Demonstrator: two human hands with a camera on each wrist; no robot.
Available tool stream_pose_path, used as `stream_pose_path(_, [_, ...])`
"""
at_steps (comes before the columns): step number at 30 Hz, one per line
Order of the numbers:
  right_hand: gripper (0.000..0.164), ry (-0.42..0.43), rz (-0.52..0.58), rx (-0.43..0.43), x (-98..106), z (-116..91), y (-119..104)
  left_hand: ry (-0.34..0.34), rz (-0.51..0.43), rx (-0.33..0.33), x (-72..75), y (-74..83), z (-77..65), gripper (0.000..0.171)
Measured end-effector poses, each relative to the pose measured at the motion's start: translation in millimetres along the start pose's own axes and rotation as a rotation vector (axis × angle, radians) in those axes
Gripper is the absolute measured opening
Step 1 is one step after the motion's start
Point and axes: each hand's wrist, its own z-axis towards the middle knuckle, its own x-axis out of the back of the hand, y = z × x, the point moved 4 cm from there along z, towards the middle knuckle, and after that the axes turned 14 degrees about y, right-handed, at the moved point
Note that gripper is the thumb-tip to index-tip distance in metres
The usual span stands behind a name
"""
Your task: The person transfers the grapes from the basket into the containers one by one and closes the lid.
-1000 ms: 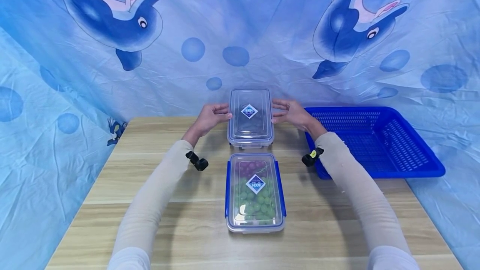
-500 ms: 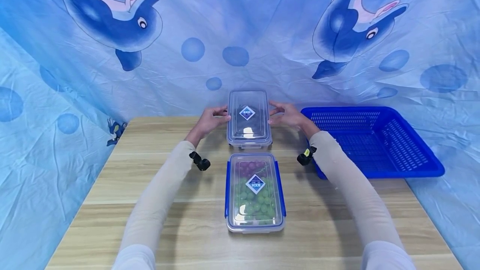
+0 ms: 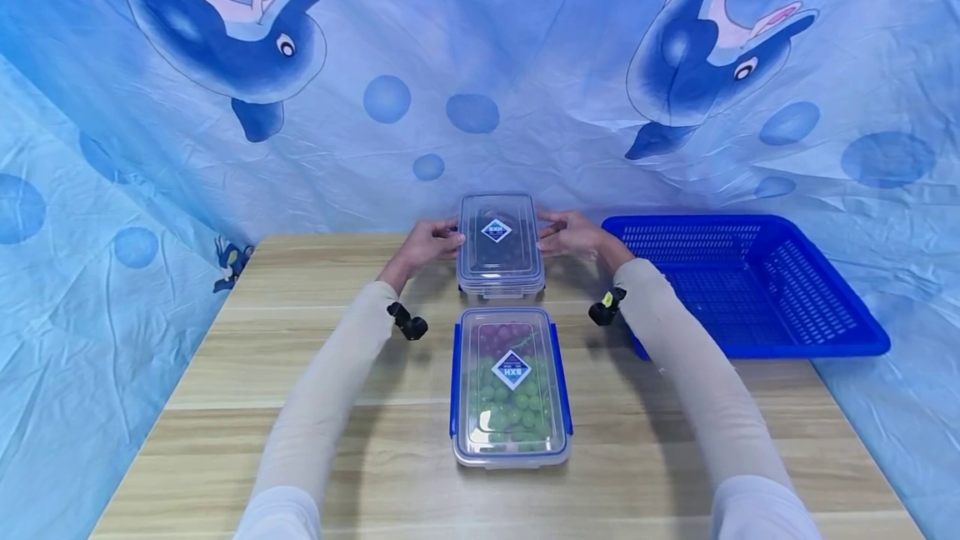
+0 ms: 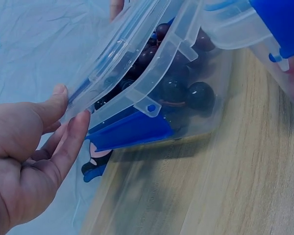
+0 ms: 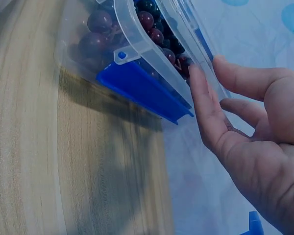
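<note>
A clear plastic lid with a diamond-shaped label tilts over a clear container of dark grapes at the back of the table. Its far side stands raised, leaving a gap above the grapes that both wrist views show. My left hand pinches the lid's left edge between thumb and fingers. On the opposite edge, my right hand holds the lid the same way. The container's blue side clips hang folded outward. Closer to me lies a lidded box of green and reddish grapes, its blue side clips against its walls.
A blue perforated basket stands at the back right, beside my right forearm. Behind the wooden table hangs a blue cloth printed with dolphins. A black wrist camera sits on each sleeve.
The lid's far edge has come down toward the container, and both hands have lowered with it. My right hand has also shifted slightly left. The nearer box has stayed put.
</note>
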Motion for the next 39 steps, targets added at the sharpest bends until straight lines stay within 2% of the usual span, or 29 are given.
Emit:
stream_pose_path(9, [0.072, 0.017, -0.052, -0.029, 0, 5, 7, -0.004, 0.038, -0.006, -7.8, 0.2, -1.1, 0.056])
stream_pose_path(21, [0.071, -0.013, -0.137, -0.057, -6, 3, 11, -0.017, 0.151, -0.035, -8.7, -5.1, -1.3, 0.052])
stream_pose_path(24, [0.07, -0.014, -0.167, -0.056, -8, 2, 10, -0.013, 0.142, -0.031, -8.9, -7.1, -1.6, 0.052])
stream_pose_path(28, [0.066, -0.009, -0.209, -0.043, -11, 1, 11, -0.002, 0.128, -0.001, -10.2, -8.8, -3.1, 0.056])
stream_pose_path(33, [0.06, 0.049, -0.244, -0.024, -14, 1, 11, 0.014, 0.106, 0.05, -12.0, -8.7, -4.9, 0.06])
stream_pose_path(39, [0.061, 0.107, -0.234, -0.061, -16, 1, 12, 0.029, 0.072, 0.137, -14.1, -8.2, -5.2, 0.059])
